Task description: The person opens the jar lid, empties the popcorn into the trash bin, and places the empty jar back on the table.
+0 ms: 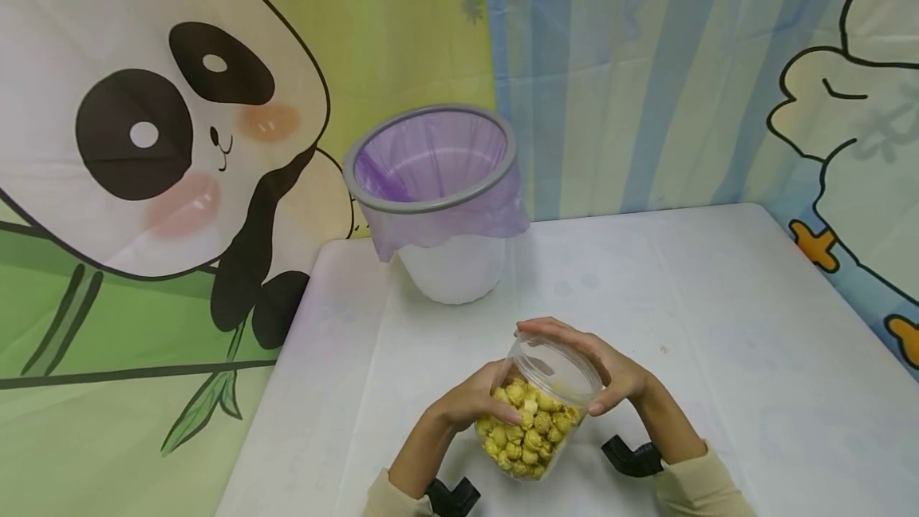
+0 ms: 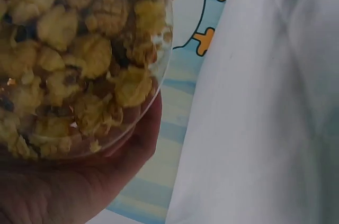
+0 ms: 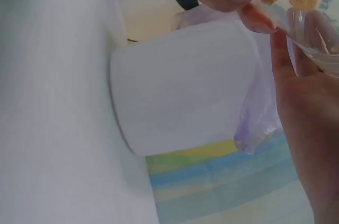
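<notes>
Gripping jar (image 1: 540, 420) in curled, part-open fingers of left hand (image 1: 474, 397) and right hand (image 1: 610, 365), long axis aslant, top rightward and away.

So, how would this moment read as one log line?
left hand: holds popcorn jar; right hand: holds same jar; jar: tilted; bin: upright on table

A clear, round jar (image 1: 567, 394) tilts rightward at its top, held off the tabletop (image 1: 689, 301) between the left hand (image 1: 477, 399) and right hand (image 1: 603, 361). Lumpy yellow popcorn (image 1: 530, 436) fills much of it, showing through the transparent wall and base.
</notes>
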The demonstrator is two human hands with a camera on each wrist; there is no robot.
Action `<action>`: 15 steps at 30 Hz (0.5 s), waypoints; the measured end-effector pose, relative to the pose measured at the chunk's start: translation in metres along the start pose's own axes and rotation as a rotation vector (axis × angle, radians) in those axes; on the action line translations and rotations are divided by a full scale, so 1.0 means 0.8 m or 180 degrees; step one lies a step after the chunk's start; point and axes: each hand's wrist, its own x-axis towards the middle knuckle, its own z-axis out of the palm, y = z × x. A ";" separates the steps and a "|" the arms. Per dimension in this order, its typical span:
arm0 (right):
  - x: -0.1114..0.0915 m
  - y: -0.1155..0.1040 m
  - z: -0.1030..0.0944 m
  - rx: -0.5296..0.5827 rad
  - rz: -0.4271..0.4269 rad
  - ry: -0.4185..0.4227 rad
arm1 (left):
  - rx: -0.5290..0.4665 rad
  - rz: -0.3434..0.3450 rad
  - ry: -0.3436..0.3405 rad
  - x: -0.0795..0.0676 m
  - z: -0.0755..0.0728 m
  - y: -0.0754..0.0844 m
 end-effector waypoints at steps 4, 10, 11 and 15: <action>0.007 -0.005 -0.002 0.0164 -0.0042 -0.0169 | -0.0127 0.0054 -0.0165 -0.001 -0.002 0.005; 0.009 -0.011 -0.008 -0.0360 0.0080 0.0001 | 0.0593 0.0183 0.0604 -0.009 -0.003 0.020; 0.008 -0.011 -0.008 -0.0453 0.0172 0.0075 | 0.0819 0.0163 0.0792 -0.010 -0.003 0.023; 0.006 -0.010 -0.003 -0.0650 0.0580 0.0434 | 0.1483 0.0059 0.1345 -0.014 0.000 0.033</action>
